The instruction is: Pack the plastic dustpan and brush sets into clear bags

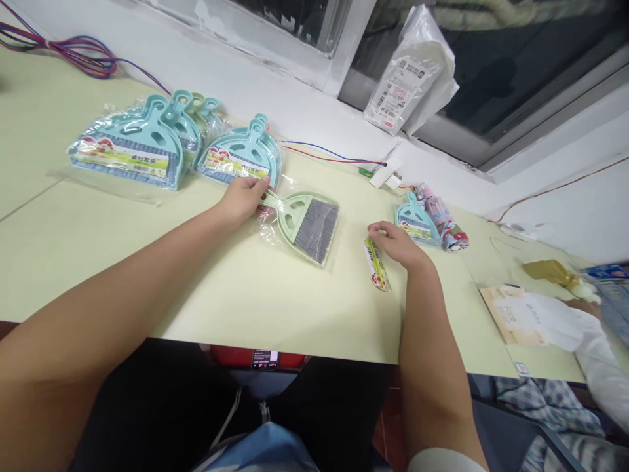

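Blue and white shirt cloth [265, 452] bunches up over the person's lap, and I can see dark pants [162, 400] under it. Past that, on the pale table [295, 308], the left hand [243, 200] is closed around the handle end of a green dustpan set [305, 226]. Its gray brush points away from that hand, toward the right one. The right hand [396, 242] pinches the top of a bright paper label [376, 265], which hangs just below the fingers. Just beyond the left hand is a blue dustpan set [238, 157], and a pile of dustpan sets [128, 151] lies farther to that hand's left. Behind the right hand, a bit to its right, a small blue set [417, 223] lies beside a flowery bundle [445, 219].
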Tool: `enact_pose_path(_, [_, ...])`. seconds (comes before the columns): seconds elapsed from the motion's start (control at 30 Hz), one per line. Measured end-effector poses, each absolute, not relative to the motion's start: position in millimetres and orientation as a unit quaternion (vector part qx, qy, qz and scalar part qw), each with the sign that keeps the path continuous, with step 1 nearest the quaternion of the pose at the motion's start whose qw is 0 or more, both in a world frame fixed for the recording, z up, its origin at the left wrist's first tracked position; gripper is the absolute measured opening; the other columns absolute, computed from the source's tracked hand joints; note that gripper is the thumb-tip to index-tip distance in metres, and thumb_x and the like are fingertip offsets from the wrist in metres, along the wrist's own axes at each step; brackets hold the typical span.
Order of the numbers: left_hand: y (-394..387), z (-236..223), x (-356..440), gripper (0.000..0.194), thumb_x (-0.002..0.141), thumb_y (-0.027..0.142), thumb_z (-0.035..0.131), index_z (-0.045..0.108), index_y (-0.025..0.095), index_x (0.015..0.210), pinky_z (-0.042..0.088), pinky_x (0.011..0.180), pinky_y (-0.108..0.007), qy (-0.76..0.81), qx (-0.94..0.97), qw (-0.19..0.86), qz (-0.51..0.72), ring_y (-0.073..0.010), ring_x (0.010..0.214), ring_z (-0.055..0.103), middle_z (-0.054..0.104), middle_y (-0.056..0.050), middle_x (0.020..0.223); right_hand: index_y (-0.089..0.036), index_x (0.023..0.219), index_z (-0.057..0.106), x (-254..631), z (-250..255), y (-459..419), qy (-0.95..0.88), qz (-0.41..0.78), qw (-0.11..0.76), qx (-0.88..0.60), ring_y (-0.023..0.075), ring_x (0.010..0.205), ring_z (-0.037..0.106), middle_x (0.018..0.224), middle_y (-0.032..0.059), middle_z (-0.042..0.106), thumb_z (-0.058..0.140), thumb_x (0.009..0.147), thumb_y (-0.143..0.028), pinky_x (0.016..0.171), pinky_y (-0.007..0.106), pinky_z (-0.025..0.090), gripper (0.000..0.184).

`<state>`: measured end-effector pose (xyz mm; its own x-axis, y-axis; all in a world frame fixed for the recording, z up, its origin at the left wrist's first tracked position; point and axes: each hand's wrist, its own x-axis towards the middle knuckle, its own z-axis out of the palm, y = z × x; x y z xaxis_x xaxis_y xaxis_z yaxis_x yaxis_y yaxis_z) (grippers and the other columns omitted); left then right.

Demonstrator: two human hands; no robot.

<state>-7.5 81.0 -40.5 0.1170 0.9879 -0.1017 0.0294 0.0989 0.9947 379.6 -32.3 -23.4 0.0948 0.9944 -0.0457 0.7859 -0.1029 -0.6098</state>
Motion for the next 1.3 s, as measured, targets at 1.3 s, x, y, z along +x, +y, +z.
enact_pose_path(1.3, [80, -39, -7, 0.034, 0.100, 0.047, 0.061, 0.067, 0.016, 0.085, 0.056, 0.055, -0.029, 0.503, 0.507, 0.541, 0.443, -0.0176, 0.050, 0.067, 0.061, -0.003, 0.064, -0.025, 0.093, 0.080, 392, -8, -43, -0.656, 0.293, 0.126, -0.684, 0.0267, 0.110, 0.065, 0.114, 0.0060, 0.073, 0.081, 0.074, -0.038, 0.099, 0.039, 0.052, 0.023])
